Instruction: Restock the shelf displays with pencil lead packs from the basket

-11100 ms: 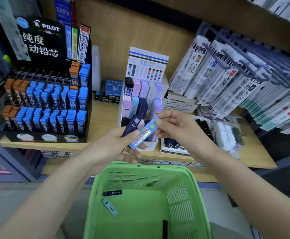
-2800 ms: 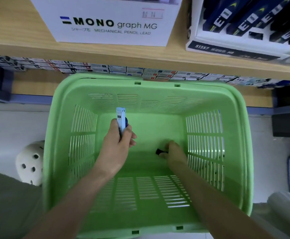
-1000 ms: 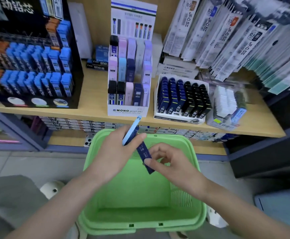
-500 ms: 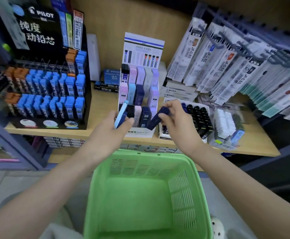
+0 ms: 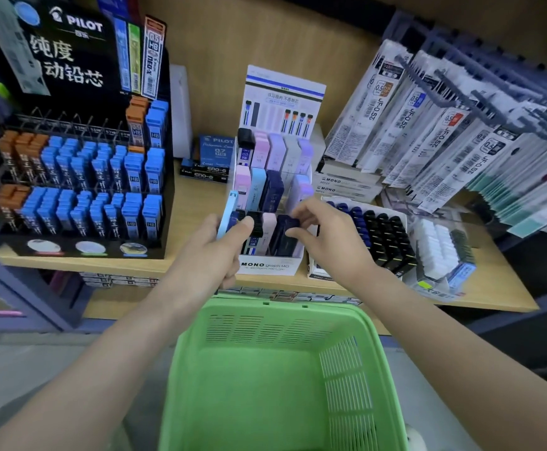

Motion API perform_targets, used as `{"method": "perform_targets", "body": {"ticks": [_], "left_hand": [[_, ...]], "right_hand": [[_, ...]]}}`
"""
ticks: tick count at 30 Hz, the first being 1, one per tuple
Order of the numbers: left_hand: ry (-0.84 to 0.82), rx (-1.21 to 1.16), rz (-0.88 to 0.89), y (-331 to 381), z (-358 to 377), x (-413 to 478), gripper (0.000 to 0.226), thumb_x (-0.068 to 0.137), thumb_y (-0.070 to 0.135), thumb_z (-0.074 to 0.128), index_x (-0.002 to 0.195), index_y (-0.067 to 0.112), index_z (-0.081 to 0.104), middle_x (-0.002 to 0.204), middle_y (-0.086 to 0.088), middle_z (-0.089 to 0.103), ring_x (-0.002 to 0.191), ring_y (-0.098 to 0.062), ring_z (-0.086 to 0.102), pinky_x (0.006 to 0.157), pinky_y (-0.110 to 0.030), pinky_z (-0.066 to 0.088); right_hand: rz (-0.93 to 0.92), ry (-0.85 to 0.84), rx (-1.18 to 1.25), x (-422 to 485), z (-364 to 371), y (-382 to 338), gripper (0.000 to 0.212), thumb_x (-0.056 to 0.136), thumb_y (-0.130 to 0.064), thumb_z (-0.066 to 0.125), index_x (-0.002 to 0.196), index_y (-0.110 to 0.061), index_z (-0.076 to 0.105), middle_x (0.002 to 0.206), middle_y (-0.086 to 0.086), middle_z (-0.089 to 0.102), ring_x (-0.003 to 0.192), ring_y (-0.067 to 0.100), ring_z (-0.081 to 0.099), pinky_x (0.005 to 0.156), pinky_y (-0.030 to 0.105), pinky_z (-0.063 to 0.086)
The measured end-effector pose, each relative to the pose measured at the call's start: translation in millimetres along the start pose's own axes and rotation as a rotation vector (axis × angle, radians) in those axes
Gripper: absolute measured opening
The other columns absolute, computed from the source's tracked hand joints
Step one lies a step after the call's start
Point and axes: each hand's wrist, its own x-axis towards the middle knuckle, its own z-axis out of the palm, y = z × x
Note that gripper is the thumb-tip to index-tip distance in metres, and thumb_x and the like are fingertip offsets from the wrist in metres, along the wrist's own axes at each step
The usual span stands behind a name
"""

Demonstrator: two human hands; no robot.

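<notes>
Hands meet at centre frame, over the MONO display (image 5: 265, 267) on the wooden shelf (image 5: 194, 203). Right hand (image 5: 327, 242) pinches a navy pack (image 5: 290, 225) by its top end, thumb and fingertips curled on it, the pack's lower end down in the display's front row. Left hand (image 5: 213, 255) grips a light-blue pack (image 5: 227, 213), upright, at the display's left edge; something darker sits behind it in the same grip, too hidden to name. Green basket (image 5: 285, 305) fills lower centre, just below the shelf edge. Pilot rack (image 5: 80, 177) with blue and orange packs stands at left. Tray (image 5: 404, 219) of blue and black packs sits just right of the hands. Hanging refills (image 5: 461, 141) crowd the upper right.
</notes>
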Motion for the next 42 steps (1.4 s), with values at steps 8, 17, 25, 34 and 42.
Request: {"method": "perform_targets", "body": {"ticks": [8,17,25,34,42], "left_hand": [[0.002,-0.113,-0.075,2.1,2.4,11.9,0.018,0.096,0.031,0.049,0.091,0.014,0.05,0.058,0.002,0.04,0.042,-0.011,0.031,0.035,-0.021,0.026],[-0.05,-0.341,-0.185,7.2,10.7,21.6,0.027,0.098,0.022,0.033,0.083,0.008,0.051,0.043,0.003,0.042,0.028,-0.01,0.031,0.031,-0.013,0.023],[-0.157,-0.061,-0.014,4.9,11.7,4.0,0.033,0.102,0.026,0.034,0.086,0.006,0.055,0.06,0.0,0.047,0.044,-0.006,0.035,0.039,-0.017,0.03],[-0.202,-0.006,-0.006,-0.8,18.9,-0.6,0.037,0.103,0.028,0.031,0.08,0.01,0.054,0.057,-0.001,0.055,0.04,-0.007,0.034,0.035,-0.016,0.027],[-0.192,0.057,0.018,-3.5,30.4,-1.3,0.028,0.102,0.026,0.033,0.097,0.014,0.058,0.062,-0.001,0.049,0.043,-0.009,0.032,0.038,-0.018,0.025]], "right_hand": [[-0.059,0.01,-0.082,1.0,2.5,11.5,0.009,0.081,-0.017,0.072,0.085,-0.013,0.065,0.085,-0.006,0.056,0.086,0.016,0.053,0.08,0.021,0.038],[-0.184,0.065,-0.193,-2.4,5.9,5.0,0.017,0.082,-0.014,0.071,0.097,-0.011,0.064,0.087,-0.005,0.052,0.081,0.017,0.053,0.08,0.027,0.044],[0.123,-0.123,0.464,-10.5,-13.2,-53.2,0.014,0.086,-0.016,0.066,0.101,-0.019,0.064,0.088,-0.013,0.06,0.067,-0.002,0.053,0.06,0.008,0.044],[0.252,-0.236,0.447,-21.9,-14.2,-53.3,0.024,0.075,-0.012,0.077,0.086,-0.021,0.057,0.075,-0.006,0.06,0.06,0.001,0.052,0.061,0.008,0.043],[0.389,0.069,0.843,-39.3,-43.1,-37.5,0.01,0.087,-0.003,0.06,0.096,-0.007,0.057,0.073,0.009,0.063,0.056,0.006,0.061,0.06,0.016,0.053]]}}
